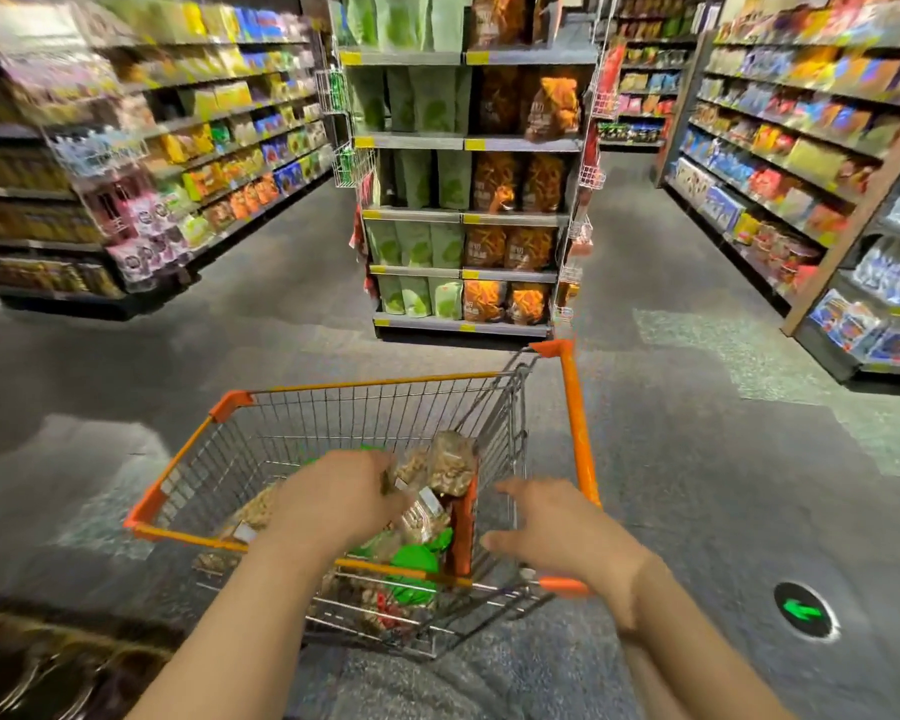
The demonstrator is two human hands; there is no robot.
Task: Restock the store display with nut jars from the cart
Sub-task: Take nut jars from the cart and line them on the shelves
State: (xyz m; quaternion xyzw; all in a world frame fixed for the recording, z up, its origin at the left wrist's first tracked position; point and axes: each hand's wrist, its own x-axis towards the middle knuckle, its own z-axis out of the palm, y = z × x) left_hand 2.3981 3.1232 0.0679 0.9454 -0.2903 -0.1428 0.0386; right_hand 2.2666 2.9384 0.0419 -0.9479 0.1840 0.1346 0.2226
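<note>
A small wire cart with an orange rim [574, 418] stands right in front of me on the grey floor. Several clear nut jars [452, 462] with green lids [418, 559] lie piled inside it. My left hand [336, 498] reaches down into the cart, and its fingers curl round one jar [421, 518] in the pile. My right hand [554, 532] hovers over the cart's near right corner with fingers spread, holding nothing, just above the orange handle [562, 585].
An end shelf [463, 215] of green and orange snack bags stands ahead of the cart. Long snack shelves run down the left [204, 148] and right [780, 179]. A green arrow marker [804, 610] is on the floor at the right. A dark display [48, 662] sits at lower left.
</note>
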